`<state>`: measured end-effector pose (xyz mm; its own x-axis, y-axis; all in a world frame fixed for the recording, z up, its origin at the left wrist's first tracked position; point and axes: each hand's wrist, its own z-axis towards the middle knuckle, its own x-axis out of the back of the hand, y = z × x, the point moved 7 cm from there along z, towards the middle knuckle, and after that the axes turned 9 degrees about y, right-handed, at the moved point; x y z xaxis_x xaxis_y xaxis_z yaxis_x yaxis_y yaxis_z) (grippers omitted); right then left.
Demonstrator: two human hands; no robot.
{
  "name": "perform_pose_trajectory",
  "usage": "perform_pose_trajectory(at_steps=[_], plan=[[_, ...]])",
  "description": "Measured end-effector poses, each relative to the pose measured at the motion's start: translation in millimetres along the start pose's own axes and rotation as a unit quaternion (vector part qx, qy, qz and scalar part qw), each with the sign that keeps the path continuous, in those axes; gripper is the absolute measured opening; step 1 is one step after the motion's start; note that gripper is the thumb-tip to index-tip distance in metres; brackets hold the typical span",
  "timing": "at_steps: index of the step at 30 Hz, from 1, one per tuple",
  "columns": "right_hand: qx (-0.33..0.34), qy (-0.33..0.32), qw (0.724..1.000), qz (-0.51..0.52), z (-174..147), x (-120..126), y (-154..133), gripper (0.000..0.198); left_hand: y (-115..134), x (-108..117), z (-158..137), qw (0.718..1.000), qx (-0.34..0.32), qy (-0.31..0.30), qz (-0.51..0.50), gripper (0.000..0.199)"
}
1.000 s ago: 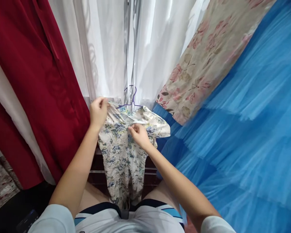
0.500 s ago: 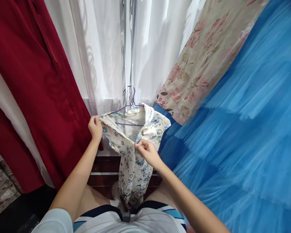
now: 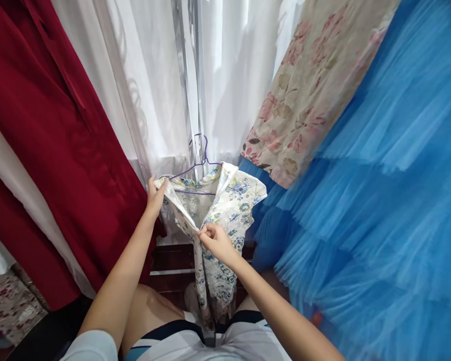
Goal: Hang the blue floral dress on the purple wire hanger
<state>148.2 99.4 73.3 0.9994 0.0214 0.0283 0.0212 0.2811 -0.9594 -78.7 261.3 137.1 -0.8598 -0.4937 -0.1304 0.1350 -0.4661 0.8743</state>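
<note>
A white sleeveless dress with blue and yellow flowers (image 3: pixel 231 205) hangs in front of me on a purple wire hanger (image 3: pixel 205 155). Its neckline gapes in a V, and the hanger's lower bar shows inside the opening. My left hand (image 3: pixel 157 194) grips the dress at its left shoulder, thumb on the front and fingers partly hidden behind the cloth. At the bottom of the V, my right hand (image 3: pixel 217 242) pinches the front edge between thumb and fingers. Below that point the front parts in a narrow gap down to the hem, between my legs.
Dark red cloth (image 3: pixel 78 165) hangs on the left. White curtains (image 3: pixel 150 75) and metal poles (image 3: pixel 195 75) stand behind the dress. On the right hang a pink-flowered beige garment (image 3: pixel 285 120) and a tiered blue tulle skirt (image 3: pixel 379 200). A dark wooden ledge (image 3: pixel 173 259) lies low behind.
My right hand has moved slightly left and down with the front edge. My left hand has shifted a little right and its grip on the shoulder has changed. The view has tilted slightly.
</note>
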Motion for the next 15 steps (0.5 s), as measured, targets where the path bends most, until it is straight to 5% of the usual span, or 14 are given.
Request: perform_pose_trajectory(at_steps=[4,8,12,15], plan=[[0.008,-0.005,1.000,0.013,-15,-5,6,0.020,-2,-22,7,0.997,0.073,-0.029,-0.012,0.007],[-0.012,0.003,0.998,0.054,-25,3,11,0.021,-15,-16,-4,0.981,0.181,-0.034,-0.059,0.013],[-0.038,0.007,0.995,0.094,-30,10,19,0.022,-31,0,-32,0.943,0.307,-0.049,-0.120,0.007],[-0.051,0.003,0.994,0.096,-36,7,26,0.021,-44,1,-65,0.905,0.388,-0.051,-0.165,0.021]])
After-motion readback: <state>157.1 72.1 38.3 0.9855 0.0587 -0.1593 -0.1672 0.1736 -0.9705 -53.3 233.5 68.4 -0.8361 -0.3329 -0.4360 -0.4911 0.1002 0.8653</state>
